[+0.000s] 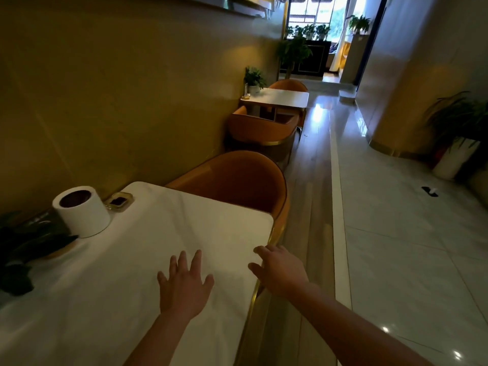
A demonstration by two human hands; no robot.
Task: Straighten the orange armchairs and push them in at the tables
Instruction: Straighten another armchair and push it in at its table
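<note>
- Near armchair (237,178) is judged done: it is tucked against the far end of the near table (158,247), with its back roughly square to the table.
- Far armchair (289,84) is seen behind the far table (286,99) and looks pushed in; only the top of its back shows.
- Middle armchair (261,128) is judged not yet done: it is set at the near side of the far table, seat largely exposed and apparently turned slightly off square.
- No armchair is touched at this moment.
- Left hand (184,283) is laid flat over the near table, fingers (196,260) released and spread, nothing grasped.
- Right hand (282,270) is placed at the gold rim on the aisle side of the near table. Thumb and forefinger look extended, but the other fingers are hidden past the rim, so a grasp cannot be told.
- Any chair on the person's own side of the near table is not shown.
- Paper roll (81,210) and ashtray (118,200) are seen at the wall side of the near table; neither is part of the job.
- Estimate: at least one armchair is left to do.
</note>
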